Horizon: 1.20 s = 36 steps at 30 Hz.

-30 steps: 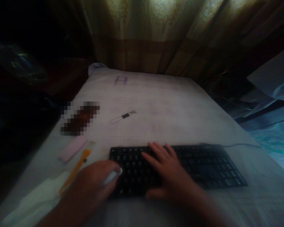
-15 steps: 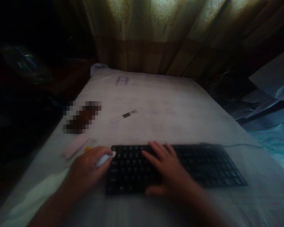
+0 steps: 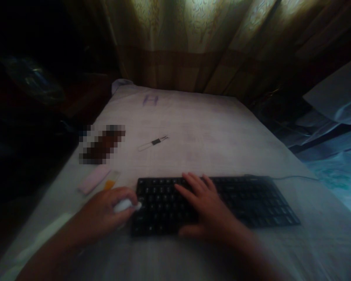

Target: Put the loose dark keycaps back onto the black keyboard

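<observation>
A black keyboard [image 3: 242,203] lies across the near half of the cloth-covered table. My left hand [image 3: 105,208] is closed around a small white object [image 3: 123,205] with a rounded tip; most of it is hidden by the fingers, and I cannot make out its kind. Its tip is at the keys along the keyboard's left edge. My right hand [image 3: 204,203] rests over the middle keys, palm down, with its fingers spread and nothing in them.
Left of the keyboard lie a pink flat block [image 3: 94,179] and a small clear and orange piece [image 3: 110,183]. A blurred-out brown item [image 3: 103,145] sits beyond them. Tweezers [image 3: 156,142] lie farther up the cloth. A curtain [image 3: 187,58] hangs behind the table.
My left hand has moved nearer to me along the keyboard's left edge, taking the white object with it. More of the orange piece shows. My right hand has stayed nearly in place.
</observation>
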Available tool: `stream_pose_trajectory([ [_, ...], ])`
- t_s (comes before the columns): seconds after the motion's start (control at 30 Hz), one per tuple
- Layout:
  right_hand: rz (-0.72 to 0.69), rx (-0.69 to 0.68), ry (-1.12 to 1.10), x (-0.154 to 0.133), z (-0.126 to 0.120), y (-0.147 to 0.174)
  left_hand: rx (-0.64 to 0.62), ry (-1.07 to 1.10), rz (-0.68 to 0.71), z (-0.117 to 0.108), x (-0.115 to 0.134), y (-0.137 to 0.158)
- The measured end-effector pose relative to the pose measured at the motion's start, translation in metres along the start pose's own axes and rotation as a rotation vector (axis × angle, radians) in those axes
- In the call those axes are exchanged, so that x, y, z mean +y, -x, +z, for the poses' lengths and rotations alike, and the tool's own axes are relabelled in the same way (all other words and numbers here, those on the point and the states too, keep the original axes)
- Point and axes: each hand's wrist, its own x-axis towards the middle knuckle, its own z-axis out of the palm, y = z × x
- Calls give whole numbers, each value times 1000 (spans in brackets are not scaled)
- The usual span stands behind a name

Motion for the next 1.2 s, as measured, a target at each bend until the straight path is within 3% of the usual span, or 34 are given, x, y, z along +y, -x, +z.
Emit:
stream_pose_trajectory([
  [0.13,12,-8,7,-1,-2,-1,185,28,11,10,9,-4],
  [0.37,11,-24,15,-2,-3,-2,259,-168,259,34,22,-3],
  [0.5,7,-20,17,-1,-2,-2,252,-260,310,38,26,-2],
  [0.83,0,-2,24,0,0,-1,255,-217,151,21,9,-2],
  [1.1,-1,-2,29,1,1,0,151,-228,-5,6,-3,1],
  [1.2,-1,-2,21,2,1,0,169,-239,-54,2,-9,0],
])
